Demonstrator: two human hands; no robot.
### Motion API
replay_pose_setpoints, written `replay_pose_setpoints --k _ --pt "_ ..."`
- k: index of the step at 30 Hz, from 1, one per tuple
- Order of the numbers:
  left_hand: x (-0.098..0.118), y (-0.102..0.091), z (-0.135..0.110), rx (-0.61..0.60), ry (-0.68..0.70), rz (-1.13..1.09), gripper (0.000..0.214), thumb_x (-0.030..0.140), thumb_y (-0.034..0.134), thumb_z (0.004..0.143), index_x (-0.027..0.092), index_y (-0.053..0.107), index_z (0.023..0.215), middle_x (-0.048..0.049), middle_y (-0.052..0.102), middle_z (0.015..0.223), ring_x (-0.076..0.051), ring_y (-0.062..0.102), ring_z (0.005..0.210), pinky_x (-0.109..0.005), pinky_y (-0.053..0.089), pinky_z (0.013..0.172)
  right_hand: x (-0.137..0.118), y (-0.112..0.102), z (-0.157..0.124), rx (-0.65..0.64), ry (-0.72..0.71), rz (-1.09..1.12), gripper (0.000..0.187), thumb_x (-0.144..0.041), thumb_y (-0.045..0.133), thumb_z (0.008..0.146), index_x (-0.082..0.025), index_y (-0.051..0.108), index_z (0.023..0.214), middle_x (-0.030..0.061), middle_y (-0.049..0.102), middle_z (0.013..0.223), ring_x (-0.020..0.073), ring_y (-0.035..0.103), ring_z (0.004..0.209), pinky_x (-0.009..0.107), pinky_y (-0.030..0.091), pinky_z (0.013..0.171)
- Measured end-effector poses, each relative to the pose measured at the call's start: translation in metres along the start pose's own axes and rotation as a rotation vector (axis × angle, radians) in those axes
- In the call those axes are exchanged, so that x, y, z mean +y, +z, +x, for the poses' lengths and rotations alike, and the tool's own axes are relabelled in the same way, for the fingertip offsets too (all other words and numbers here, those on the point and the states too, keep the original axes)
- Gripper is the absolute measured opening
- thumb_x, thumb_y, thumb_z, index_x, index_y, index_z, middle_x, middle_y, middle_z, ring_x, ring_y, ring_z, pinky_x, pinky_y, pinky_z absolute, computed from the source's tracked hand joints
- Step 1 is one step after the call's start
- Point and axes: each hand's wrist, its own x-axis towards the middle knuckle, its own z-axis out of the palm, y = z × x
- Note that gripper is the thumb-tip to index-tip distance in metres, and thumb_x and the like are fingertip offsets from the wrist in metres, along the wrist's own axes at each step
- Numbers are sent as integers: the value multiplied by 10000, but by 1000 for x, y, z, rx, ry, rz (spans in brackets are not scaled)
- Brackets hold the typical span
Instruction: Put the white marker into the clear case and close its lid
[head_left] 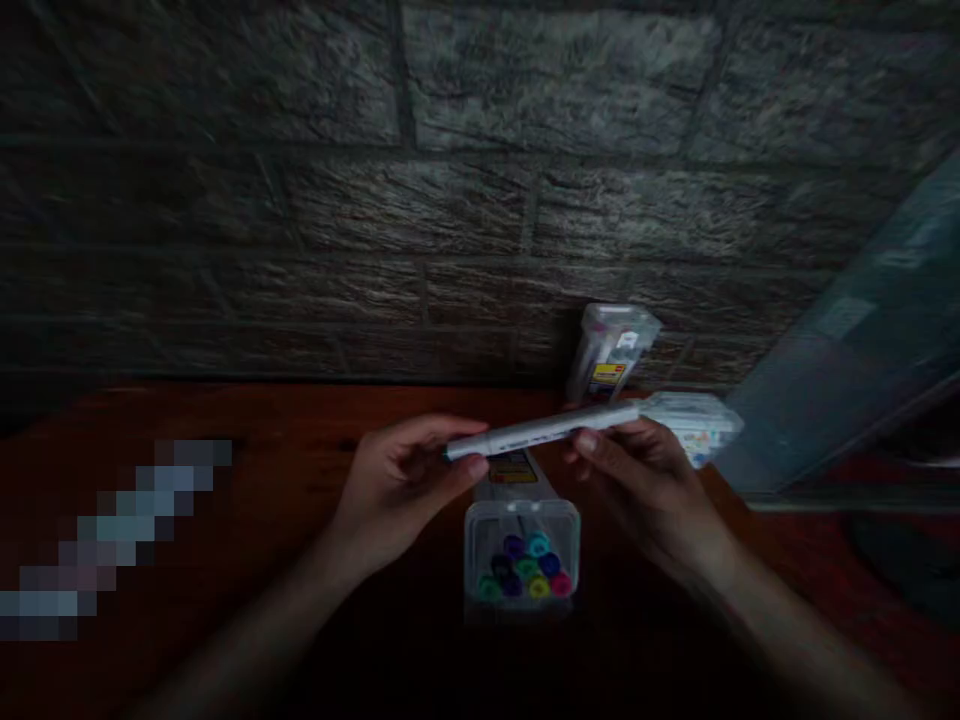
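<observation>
A white marker pen (547, 432) with a dark green tip end is held level, tilted up slightly to the right. My left hand (401, 480) pinches its left end between thumb and fingers. Round the right part of the barrel, my right hand (645, 465) is closed with thumb and fingertips. Below and between both hands lies a clear plastic case (471, 550) on its side, its open end toward me. Several markers (525, 567) with coloured ends show inside it: purple, cyan, green, blue, yellow and pink. The marker and my hands hide part of the case's far end.
A second clear case (611, 350) with a yellow label stands upright against the stone brick wall (465, 210). Behind my right hand sits a clear box (694, 425). The reddish-brown wooden table (247, 510) has a pixelated strip over its left side. A grey panel (847, 330) rises at right.
</observation>
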Motion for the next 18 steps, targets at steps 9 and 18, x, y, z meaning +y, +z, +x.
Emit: replay_pose_setpoints --k 9,18 --pt "-3 -11 -4 64 2 -132 191 335 785 907 257 814 1079 -51 774 936 -154 698 833 -224 550 701 -58 -3 -2 176 -241 -11 199 -438 719 979 -249 733 920 -42 684 698 96 587 440 204 507 387" --pt "22 -8 -11 -54 209 -97 469 389 759 923 283 672 1372 10 678 777 -116 595 670 -215 491 618 -67 42 -12 -373 -79 -616 128 -318 706 995 -215 780 1012 17 795 845 122 709 605 201 544 541"
